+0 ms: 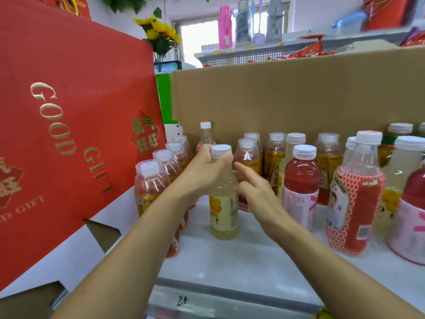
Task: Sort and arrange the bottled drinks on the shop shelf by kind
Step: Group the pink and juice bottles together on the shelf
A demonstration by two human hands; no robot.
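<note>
The pale yellow bottle [224, 203] stands upright at centre on the shelf [230, 263], cap toward 12 o'clock, its flower label unreadable. The left hand [202, 170] curls round its neck. The right hand [257, 194], fingers straight, holds nothing at its 3 o'clock. At 9 o'clock, a red box [69, 111] reads "GOOD GIFT".

White shelf [241, 261]: bottles [301, 180] upright, cardboard box [287, 95] behind.

Pale yellow bottle [224, 203], white cap [221, 150], red gold-lettered gift box [69, 111], brown carton [287, 95]
</note>
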